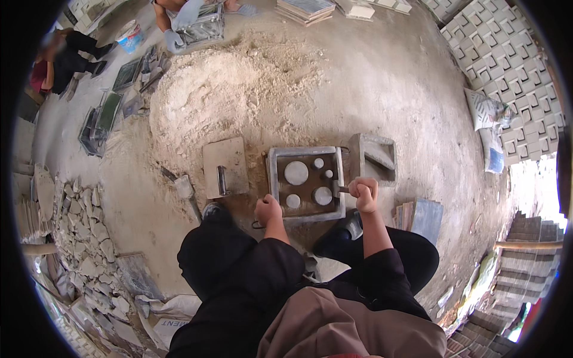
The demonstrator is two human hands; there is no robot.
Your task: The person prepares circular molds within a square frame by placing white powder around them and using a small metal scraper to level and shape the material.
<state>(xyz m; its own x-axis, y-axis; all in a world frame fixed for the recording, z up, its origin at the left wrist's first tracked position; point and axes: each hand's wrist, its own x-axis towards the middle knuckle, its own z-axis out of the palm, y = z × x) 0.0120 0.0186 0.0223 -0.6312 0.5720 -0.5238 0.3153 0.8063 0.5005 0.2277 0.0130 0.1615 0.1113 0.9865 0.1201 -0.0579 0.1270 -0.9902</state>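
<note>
A square grey metal mould [274, 179] lies on the ground in front of me. Inside it, several round pale discs of different sizes rise from a brown bottom. My left hand [268, 209] is a fist at the mould's lower left corner, beside a dark wire loop [257, 225]; what its fingers hold is hidden. At the right wall, my right hand [364, 193] is closed round the short handle of a hammer-like tool [338, 187], whose dark end meets the wall. Left of the mould lies a square board with a bar handle [222, 181].
A heap of pale sandy mix [203, 89] spreads beyond the mould. A grey box [356, 158] stands to its right, stacked plates [427, 218] nearer me. A mallet [184, 187] lies left. A co-worker's gloved hands [186, 17] hold another mould. Patterned blocks [498, 65] are stacked at right.
</note>
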